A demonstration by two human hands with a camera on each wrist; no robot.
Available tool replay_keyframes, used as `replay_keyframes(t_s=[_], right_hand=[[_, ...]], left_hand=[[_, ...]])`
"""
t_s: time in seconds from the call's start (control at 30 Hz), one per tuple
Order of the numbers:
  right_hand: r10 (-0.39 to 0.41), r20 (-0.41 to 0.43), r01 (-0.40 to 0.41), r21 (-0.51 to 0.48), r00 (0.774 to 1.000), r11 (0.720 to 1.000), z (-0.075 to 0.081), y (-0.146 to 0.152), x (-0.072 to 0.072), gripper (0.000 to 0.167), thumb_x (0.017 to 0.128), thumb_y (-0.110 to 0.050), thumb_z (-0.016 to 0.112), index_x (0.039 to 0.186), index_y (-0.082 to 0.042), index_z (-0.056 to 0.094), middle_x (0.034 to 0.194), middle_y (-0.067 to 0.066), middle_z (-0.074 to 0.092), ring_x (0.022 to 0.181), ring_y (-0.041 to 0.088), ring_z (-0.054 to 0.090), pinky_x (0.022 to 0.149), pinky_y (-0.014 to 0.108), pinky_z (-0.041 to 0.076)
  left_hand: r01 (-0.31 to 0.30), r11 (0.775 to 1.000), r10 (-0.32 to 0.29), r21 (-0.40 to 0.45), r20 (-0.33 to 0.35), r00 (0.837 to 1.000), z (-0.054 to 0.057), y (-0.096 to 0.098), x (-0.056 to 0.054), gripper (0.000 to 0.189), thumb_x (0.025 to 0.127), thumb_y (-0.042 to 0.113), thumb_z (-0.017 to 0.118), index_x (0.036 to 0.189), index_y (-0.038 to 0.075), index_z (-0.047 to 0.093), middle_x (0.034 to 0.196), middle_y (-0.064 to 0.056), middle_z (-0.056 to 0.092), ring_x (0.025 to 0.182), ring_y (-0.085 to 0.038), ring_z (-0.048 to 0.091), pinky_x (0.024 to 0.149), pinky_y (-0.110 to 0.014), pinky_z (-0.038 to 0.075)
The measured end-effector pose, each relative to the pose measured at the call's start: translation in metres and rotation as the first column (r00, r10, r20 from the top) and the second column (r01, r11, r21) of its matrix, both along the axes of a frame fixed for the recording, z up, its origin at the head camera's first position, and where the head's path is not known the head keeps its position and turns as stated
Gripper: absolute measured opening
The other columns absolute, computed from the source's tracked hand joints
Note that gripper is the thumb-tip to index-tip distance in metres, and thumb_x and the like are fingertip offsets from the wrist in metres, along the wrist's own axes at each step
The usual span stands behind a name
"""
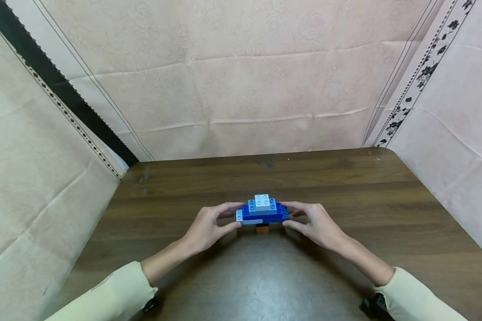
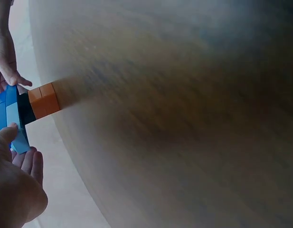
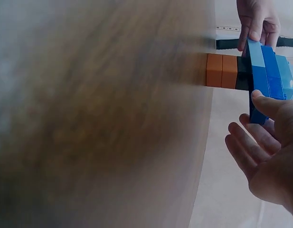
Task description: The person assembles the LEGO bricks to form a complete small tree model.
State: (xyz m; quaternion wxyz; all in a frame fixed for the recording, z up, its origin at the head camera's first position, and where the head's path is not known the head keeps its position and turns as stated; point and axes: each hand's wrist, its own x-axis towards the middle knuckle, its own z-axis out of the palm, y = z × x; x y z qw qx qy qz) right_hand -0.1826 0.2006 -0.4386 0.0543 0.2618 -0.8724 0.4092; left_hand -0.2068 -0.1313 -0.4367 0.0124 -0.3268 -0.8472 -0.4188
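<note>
A toy-brick model stands upright on the table, its stepped blue top [image 1: 267,217] wide at the bottom and narrowing to a pale blue brick [image 1: 262,202]. Under the blue layers is a black brick [image 3: 242,73], and below that come two stacked orange bricks [image 3: 221,70] as a narrow stem. My left hand [image 1: 209,225] holds the model's left end, thumb in front and fingers behind. At the opposite end my right hand [image 1: 317,223] pinches the dark blue layer. Its lower fingers [image 3: 248,142] spread loosely away from the bricks in the right wrist view.
The model is on a dark brown wooden table [image 1: 184,187]. Pale patterned cloth [image 1: 241,89] hangs behind the far edge and along both sides. A black strip [image 1: 64,84] runs down the cloth at the left.
</note>
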Motion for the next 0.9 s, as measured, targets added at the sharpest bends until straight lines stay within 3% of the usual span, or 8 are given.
replay_keyframes(t_s=[0.2, 0.63, 0.9], right_hand=[[-0.01, -0.002, 0.01, -0.024, 1.0, 1.0, -0.0001, -0.0002, 0.002, 0.05, 0.094, -0.007, 0.082, 0.141, -0.004, 0.067, 0.124, 0.013, 0.076, 0.105, 0.025, 0.076, 0.092, 0.049, 0.061], [-0.04, -0.07, 0.039, -0.015, 0.997, 0.999, -0.0009, -0.0049, 0.0042, 0.048, 0.089, -0.003, 0.086, 0.134, -0.001, 0.071, 0.121, 0.014, 0.077, 0.101, 0.024, 0.077, 0.089, 0.049, 0.062], [-0.004, -0.025, 0.003, -0.048, 1.0, 0.999, 0.0005, -0.0044, 0.0039, 0.048, 0.093, -0.001, 0.081, 0.139, 0.003, 0.067, 0.125, 0.018, 0.075, 0.106, 0.027, 0.077, 0.087, 0.037, 0.062]], left_hand=[[-0.025, 1.0, 0.026, -0.016, 0.012, 1.0, -0.0016, -0.0028, 0.003, 0.051, 0.095, 0.014, 0.083, 0.143, 0.017, 0.067, 0.14, -0.006, 0.07, 0.119, -0.024, 0.072, 0.101, -0.042, 0.057], [-0.045, 0.999, 0.044, -0.025, -0.051, 0.998, -0.0041, 0.001, 0.0081, 0.053, 0.092, 0.009, 0.084, 0.142, 0.013, 0.068, 0.136, -0.008, 0.072, 0.116, -0.02, 0.073, 0.097, -0.037, 0.059], [-0.028, 1.0, 0.028, -0.009, -0.033, 0.999, -0.0004, 0.001, 0.0098, 0.052, 0.095, 0.009, 0.081, 0.144, 0.009, 0.066, 0.136, -0.012, 0.071, 0.118, -0.027, 0.073, 0.096, -0.039, 0.059]])
